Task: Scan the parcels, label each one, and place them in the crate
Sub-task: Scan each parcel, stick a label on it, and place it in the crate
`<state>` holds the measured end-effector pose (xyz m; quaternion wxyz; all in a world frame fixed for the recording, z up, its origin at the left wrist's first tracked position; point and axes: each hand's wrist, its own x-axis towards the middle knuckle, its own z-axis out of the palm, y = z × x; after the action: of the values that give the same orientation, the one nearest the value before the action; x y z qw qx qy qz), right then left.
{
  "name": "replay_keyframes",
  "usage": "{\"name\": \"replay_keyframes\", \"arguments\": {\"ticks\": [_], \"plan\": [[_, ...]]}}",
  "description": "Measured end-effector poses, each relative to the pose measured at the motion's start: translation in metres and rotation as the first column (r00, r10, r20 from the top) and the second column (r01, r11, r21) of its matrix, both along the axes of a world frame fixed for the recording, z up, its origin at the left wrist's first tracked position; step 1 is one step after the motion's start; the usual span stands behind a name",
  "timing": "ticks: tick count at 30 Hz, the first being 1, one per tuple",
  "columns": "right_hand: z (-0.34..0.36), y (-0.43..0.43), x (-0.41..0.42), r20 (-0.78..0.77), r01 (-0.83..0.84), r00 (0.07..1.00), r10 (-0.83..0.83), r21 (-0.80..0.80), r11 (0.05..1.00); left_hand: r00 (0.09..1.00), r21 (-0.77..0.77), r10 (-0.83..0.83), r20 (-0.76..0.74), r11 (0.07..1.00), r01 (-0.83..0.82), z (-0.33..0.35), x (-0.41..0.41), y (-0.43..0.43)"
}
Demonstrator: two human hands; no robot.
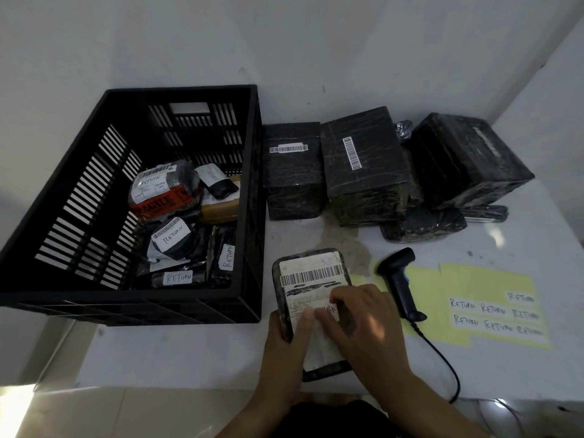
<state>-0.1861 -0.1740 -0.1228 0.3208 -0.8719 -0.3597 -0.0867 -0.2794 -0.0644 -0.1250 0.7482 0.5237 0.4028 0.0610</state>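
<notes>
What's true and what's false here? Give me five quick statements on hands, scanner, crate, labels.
1. The scanner lies on the table, in neither hand. True.
2. The crate is empty. False: it holds several labelled parcels marked RETURN.
3. The left hand and right hand both touch the parcel at the table's front. True.
4. The yellow sheet has no labels left. False: several RETURN labels remain on it.
5. The wrapped boxes stand left of the crate. False: they stand to its right, along the wall.
</notes>
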Motion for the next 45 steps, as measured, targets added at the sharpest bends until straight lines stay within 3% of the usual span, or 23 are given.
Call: {"name": "replay_keyframes", "arguments": {"ticks": [9, 12, 16, 18, 23, 33, 36, 38, 43, 45], "plan": [[0.008, -0.006, 0.000, -0.107, 0.101, 0.989, -0.098, 0.018, 0.995, 0.999, -0.003, 0.034, -0.029, 0.999, -0.034, -0.002, 0.001, -0.001], [0.010, -0.012, 0.007, -0.266, 0.245, 0.938, -0.221, 0.060, 0.968, 0.999, -0.019, 0.028, -0.022, 0.999, -0.029, -0.001, 0.000, 0.001], [0.016, -0.012, 0.005, -0.651, 0.174, 0.758, -0.037, 0.147, 0.974, 1.000, 0.050, -0.016, 0.002, 0.999, 0.016, 0.004, 0.002, 0.005], [0.018, -0.007, 0.001, -0.716, 0.147, 0.698, 0.019, 0.170, 0.974, 0.999, 0.113, -0.044, -0.009, 0.993, 0.045, 0.008, 0.006, 0.006], [0.017, -0.005, 0.001, -0.721, 0.127, 0.692, 0.039, 0.175, 0.976, 0.995, 0.224, -0.092, -0.047, 0.969, 0.100, 0.006, 0.006, 0.006], [0.026, -0.026, 0.019, -0.783, 0.076, 0.612, 0.115, 0.203, 0.976, 0.988, 0.186, -0.152, -0.034, 0.970, 0.156, 0.007, 0.014, -0.004], [0.034, -0.033, 0.028, -0.843, 0.108, 0.517, 0.151, 0.239, 0.965, 0.994, 0.137, -0.107, 0.006, 0.985, 0.106, 0.012, 0.018, -0.006], [0.041, -0.035, 0.030, -0.860, 0.069, 0.482, 0.171, 0.231, 0.970, 0.996, 0.187, -0.080, 0.030, 0.980, 0.073, 0.024, 0.024, -0.005], [0.057, -0.023, 0.039, -0.796, 0.041, 0.574, 0.192, 0.262, 0.964, 0.988, 0.419, -0.103, 0.118, 0.907, 0.045, 0.066, 0.045, 0.006], [0.068, -0.009, 0.045, -0.802, 0.045, 0.557, 0.214, 0.287, 0.957, 0.980, 0.482, -0.098, 0.175, 0.876, 0.001, 0.081, 0.049, 0.019]]}}
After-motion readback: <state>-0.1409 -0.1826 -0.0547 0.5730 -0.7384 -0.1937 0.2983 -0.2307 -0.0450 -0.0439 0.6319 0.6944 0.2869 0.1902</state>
